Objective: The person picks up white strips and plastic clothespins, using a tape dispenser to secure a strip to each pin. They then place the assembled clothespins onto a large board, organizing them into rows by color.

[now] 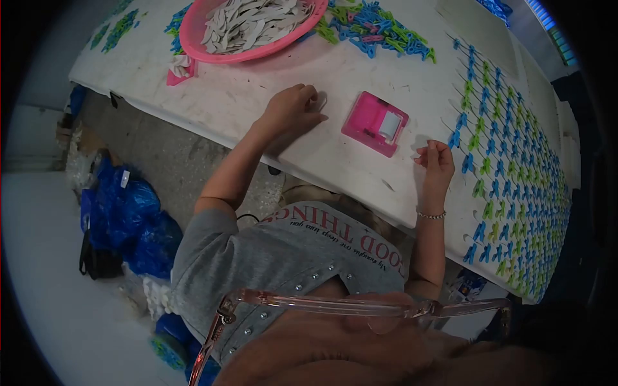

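Near the table (225,103) edge, I kept my right hand (436,162) pinching a small white piece, beside rows of blue and green clips (508,174). Farther left, my left hand (293,109) was curled, fingertips on another white piece (320,101). Between them lay a pink box (374,123); beyond, a pink basket (193,32).
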`<state>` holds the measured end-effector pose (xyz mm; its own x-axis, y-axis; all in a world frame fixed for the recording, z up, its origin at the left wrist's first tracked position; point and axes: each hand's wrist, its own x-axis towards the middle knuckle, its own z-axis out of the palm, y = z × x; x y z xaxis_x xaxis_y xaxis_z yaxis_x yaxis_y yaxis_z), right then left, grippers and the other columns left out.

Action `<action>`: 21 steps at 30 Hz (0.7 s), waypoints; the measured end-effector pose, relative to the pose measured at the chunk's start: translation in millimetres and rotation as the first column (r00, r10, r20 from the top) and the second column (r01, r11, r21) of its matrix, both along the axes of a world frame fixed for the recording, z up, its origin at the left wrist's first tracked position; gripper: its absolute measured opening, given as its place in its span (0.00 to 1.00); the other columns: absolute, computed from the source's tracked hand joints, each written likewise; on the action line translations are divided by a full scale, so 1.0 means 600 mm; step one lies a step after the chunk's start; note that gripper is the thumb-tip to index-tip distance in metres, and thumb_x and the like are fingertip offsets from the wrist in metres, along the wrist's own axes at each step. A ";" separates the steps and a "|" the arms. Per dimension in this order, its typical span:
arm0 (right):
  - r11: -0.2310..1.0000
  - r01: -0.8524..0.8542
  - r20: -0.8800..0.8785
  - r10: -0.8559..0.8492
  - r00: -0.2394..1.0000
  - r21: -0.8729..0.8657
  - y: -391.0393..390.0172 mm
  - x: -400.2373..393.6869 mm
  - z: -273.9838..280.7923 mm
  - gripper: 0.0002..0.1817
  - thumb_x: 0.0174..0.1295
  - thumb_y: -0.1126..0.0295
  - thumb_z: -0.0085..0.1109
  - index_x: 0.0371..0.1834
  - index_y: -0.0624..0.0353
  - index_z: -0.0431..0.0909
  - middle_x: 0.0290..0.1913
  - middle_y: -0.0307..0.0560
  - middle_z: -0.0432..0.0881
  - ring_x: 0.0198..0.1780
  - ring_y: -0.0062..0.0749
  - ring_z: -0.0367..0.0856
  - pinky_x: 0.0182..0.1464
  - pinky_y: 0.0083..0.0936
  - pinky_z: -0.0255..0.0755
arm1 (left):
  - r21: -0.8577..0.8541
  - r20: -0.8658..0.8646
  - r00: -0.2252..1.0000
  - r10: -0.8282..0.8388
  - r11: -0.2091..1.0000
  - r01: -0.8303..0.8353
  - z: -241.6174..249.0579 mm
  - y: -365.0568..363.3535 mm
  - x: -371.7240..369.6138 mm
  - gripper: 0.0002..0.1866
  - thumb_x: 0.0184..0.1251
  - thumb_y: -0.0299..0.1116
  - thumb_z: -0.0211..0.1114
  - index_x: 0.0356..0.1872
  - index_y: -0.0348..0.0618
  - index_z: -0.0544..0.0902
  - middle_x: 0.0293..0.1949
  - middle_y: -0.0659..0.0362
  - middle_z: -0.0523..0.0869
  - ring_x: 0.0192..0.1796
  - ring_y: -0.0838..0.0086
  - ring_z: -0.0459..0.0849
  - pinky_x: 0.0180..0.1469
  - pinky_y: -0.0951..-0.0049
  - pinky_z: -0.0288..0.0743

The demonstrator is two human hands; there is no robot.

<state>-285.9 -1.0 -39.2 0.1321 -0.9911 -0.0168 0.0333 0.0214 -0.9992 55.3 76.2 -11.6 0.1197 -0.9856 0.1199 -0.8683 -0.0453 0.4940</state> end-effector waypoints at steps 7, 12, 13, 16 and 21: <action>0.967 0.001 -0.090 -0.025 0.996 -0.254 0.006 0.011 0.011 0.09 0.70 0.70 0.56 0.45 0.64 0.79 0.36 0.41 0.82 0.37 0.17 0.78 0.40 0.16 0.74 | -0.065 0.025 0.999 -0.040 0.997 0.041 -0.003 -0.023 0.009 0.10 0.62 0.33 0.63 0.42 0.42 0.79 0.37 0.51 0.83 0.37 0.56 0.85 0.41 0.62 0.78; 0.897 -0.196 -0.305 0.073 0.950 -0.396 0.020 0.054 0.067 0.10 0.68 0.73 0.57 0.49 0.64 0.78 0.38 0.42 0.82 0.39 0.17 0.78 0.42 0.17 0.74 | -0.264 -0.580 0.791 -0.195 0.964 0.044 0.059 -0.046 -0.039 0.17 0.64 0.27 0.63 0.54 0.43 0.76 0.38 0.54 0.82 0.37 0.67 0.87 0.40 0.71 0.79; 0.878 -0.260 -0.289 0.148 0.946 -0.402 0.022 0.070 0.079 0.10 0.67 0.74 0.57 0.50 0.64 0.78 0.39 0.42 0.82 0.39 0.16 0.78 0.42 0.16 0.73 | -0.336 -0.617 0.728 -0.300 0.937 0.101 0.065 -0.050 -0.055 0.20 0.64 0.27 0.63 0.58 0.44 0.75 0.38 0.55 0.82 0.37 0.70 0.87 0.40 0.73 0.79; 0.917 -0.314 -0.164 0.280 0.946 -0.248 0.036 0.108 0.113 0.10 0.67 0.75 0.57 0.50 0.65 0.77 0.39 0.41 0.82 0.38 0.15 0.77 0.41 0.15 0.73 | -0.456 -0.565 0.690 -0.453 0.868 0.196 0.070 -0.061 -0.091 0.23 0.65 0.27 0.63 0.61 0.46 0.73 0.39 0.56 0.82 0.37 0.73 0.87 0.41 0.74 0.79; 0.895 -0.364 -0.188 0.324 0.927 -0.257 0.009 0.101 0.091 0.08 0.65 0.76 0.58 0.46 0.65 0.76 0.39 0.42 0.82 0.37 0.17 0.79 0.38 0.16 0.74 | -0.519 -0.436 0.727 -0.531 0.808 0.279 0.069 -0.069 -0.111 0.19 0.65 0.24 0.64 0.58 0.44 0.78 0.46 0.58 0.82 0.39 0.77 0.83 0.44 0.77 0.77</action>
